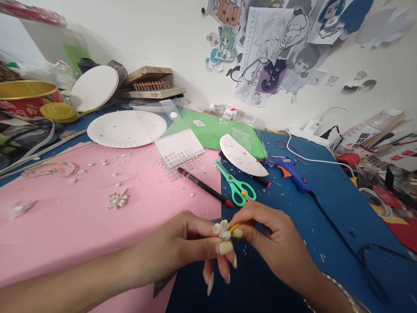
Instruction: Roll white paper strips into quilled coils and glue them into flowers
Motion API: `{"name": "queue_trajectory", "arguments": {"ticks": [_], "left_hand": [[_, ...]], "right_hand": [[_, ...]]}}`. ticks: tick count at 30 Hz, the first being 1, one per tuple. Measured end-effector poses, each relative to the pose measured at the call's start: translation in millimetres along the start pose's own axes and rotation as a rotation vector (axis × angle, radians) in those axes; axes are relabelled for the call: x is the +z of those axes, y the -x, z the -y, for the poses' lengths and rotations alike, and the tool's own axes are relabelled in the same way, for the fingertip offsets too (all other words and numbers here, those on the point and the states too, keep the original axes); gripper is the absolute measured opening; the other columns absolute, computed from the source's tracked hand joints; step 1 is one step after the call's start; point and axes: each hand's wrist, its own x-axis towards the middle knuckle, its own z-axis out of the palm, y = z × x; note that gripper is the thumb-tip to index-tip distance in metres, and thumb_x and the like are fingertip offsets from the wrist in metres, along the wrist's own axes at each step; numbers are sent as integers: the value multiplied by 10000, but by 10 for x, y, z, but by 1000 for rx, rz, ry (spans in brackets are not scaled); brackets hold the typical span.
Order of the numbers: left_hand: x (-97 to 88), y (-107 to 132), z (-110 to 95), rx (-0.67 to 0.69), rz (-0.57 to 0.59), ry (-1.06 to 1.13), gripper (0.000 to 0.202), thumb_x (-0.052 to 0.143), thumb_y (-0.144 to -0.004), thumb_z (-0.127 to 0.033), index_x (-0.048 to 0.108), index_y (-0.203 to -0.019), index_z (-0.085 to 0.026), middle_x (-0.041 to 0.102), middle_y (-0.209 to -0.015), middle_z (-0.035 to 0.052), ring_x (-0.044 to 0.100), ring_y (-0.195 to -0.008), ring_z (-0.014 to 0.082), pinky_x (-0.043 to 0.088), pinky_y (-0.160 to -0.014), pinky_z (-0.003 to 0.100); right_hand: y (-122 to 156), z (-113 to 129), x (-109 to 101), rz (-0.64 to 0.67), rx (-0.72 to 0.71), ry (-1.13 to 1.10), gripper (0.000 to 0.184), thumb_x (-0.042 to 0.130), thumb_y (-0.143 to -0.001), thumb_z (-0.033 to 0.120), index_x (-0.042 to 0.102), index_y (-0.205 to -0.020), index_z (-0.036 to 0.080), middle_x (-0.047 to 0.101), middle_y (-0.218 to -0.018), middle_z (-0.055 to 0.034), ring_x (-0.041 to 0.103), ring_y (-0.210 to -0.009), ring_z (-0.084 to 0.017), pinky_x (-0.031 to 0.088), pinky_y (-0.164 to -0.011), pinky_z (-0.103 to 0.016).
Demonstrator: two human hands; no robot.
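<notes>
Near the front of the table, my left hand (195, 239) pinches a small white flower-like ornament of coiled cord (222, 229) between thumb and forefinger. Its other fingers hang curled below. My right hand (270, 234) is closed on a slim yellow piece (235, 227), whose end meets the ornament's right side; its kind is mostly hidden by the fingers. Just beyond my hands lie green-handled scissors (237, 184) and a black marker with a red end (205, 186). A similar cord ornament (117, 199) rests on the pink sheet (146, 234) to the left.
Farther back are a white paper plate (127, 128), a cut plate piece (243, 155), rhinestone sheets (180, 163) and a green folder (211, 134). On the right, a blue glue gun (291, 171) trails a black cable across the blue table (332, 191). Loose beads dot the pink sheet.
</notes>
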Motion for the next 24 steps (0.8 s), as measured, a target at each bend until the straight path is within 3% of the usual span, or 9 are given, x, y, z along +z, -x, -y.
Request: {"name": "queue_trajectory", "arguments": {"ticks": [5,9,13,24], "left_hand": [[7,9,-15,10,31,14,196,556,-793,-280,681,-742,-137,650,-666,23,570,-537,92,458,-522,186],[16,20,-18,17,90,41,170,564,-791,-241,696,-757,-140,672,-689,41,595,-542,107,471,-551,206],[24,20,-15,-8,66,89,161,592,-771,-275,695,-796,-153,692,-684,30,610,-532,105,472,-543,195],[-5,-33,57,100,82,235,87,596,-774,-177,513,-766,-151,721,-708,51,636,-520,97,481,-505,166]], "right_hand": [[-5,13,-16,21,-28,6,96,570,-785,234,624,-714,200,596,-641,46,539,-593,-66,407,-580,-183],[-7,13,-52,128,-172,24,161,512,-825,262,629,-755,175,593,-659,13,526,-613,-84,412,-588,-199],[-6,-25,-67,138,-268,84,192,460,-856,244,630,-824,162,601,-701,-12,528,-649,-94,418,-607,-205],[-17,-64,-83,194,-281,130,252,384,-891,298,604,-873,177,581,-687,9,501,-641,-86,385,-617,-194]]}}
